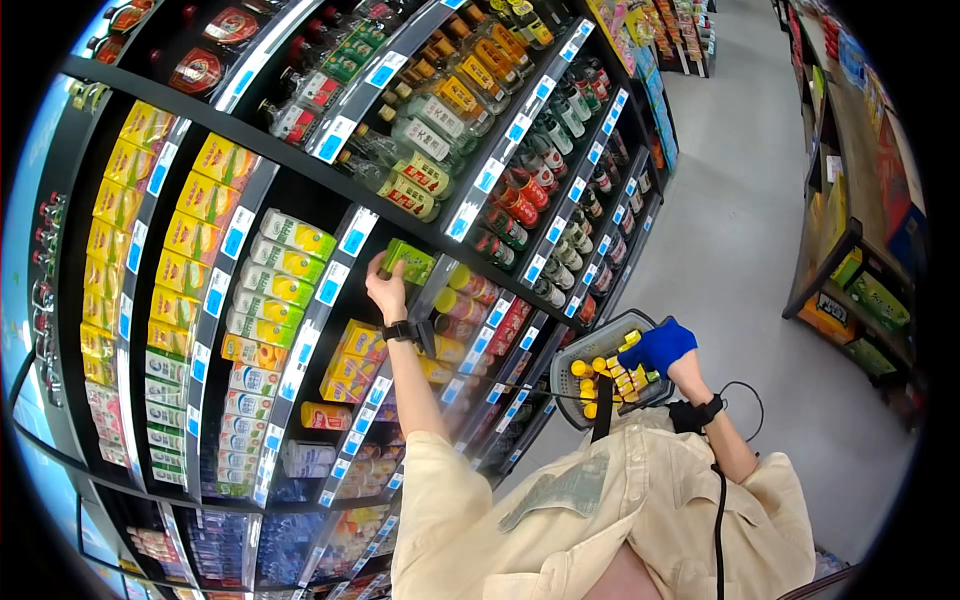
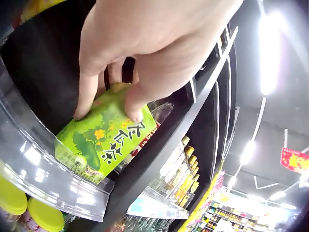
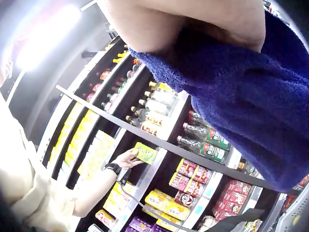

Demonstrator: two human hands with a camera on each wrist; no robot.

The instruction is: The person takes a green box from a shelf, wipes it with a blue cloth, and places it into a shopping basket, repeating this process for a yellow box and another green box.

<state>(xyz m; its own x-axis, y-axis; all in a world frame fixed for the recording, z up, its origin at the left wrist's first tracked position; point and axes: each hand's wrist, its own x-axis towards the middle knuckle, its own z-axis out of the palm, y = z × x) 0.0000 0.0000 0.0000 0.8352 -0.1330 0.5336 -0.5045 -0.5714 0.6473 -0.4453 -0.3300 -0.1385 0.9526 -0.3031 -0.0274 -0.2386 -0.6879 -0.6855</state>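
My left hand [image 1: 384, 292] grips a green winter melon tea carton [image 1: 410, 262] at the front of a shelf. In the left wrist view, the thumb and fingers pinch the upper end of the carton [image 2: 104, 135], whose lower end sits by a clear plastic shelf lip [image 2: 63, 193]. My right hand [image 1: 686, 368] holds a blue towel [image 1: 655, 348], bunched over the edge of a grey shopping basket [image 1: 565, 365]. The towel [image 3: 231, 101] hides most of the right fingers. Inside the basket lie several yellow-capped items [image 1: 600, 365].
Yellow drink cartons [image 1: 205, 210] and pale cartons [image 1: 280, 270] line the shelves to the left. Glass bottles [image 1: 440, 120] stand on the shelves above, beside blue price tags. Yellow-lidded tubs [image 1: 465, 290] are right of the carton. An aisle floor [image 1: 720, 230] runs along the right, past another shelf unit [image 1: 840, 240].
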